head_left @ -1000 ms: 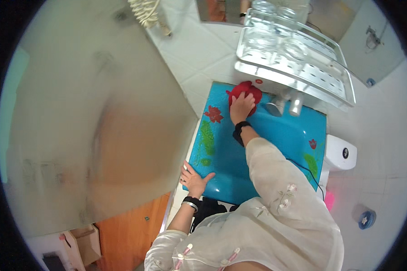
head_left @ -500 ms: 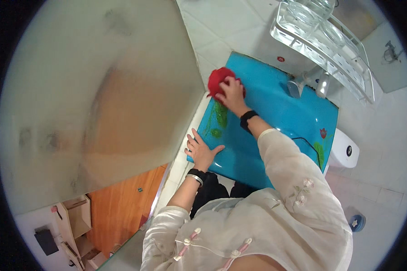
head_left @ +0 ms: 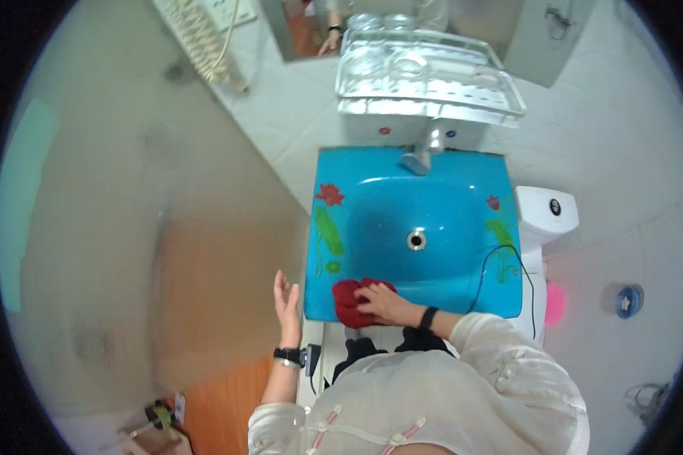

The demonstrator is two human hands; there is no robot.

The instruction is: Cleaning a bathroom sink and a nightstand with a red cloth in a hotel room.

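My right hand (head_left: 387,305) presses a bunched red cloth (head_left: 347,305) onto the front rim of a blue washbasin (head_left: 448,296), left of the middle. Its fingers curl over the cloth. Just off the basin's left edge, my left hand (head_left: 287,309) is raised and holds nothing, its fingers stretched and apart. Painted red flowers and green leaves decorate both sides of the basin. A round metal drain (head_left: 417,240) sits in the bowl, below a metal faucet (head_left: 425,155) at the back.
Above the faucet hangs a metal shelf (head_left: 432,105) with glass jars, below a mirror. A frosted glass panel (head_left: 220,250) borders the left. A thin black cable (head_left: 482,277) trails over the basin's right rim, near a white toilet tank (head_left: 546,212).
My right hand has brought the red cloth from the basin's back left corner to its front rim. My left hand has lifted off the basin's left side. The view has turned.
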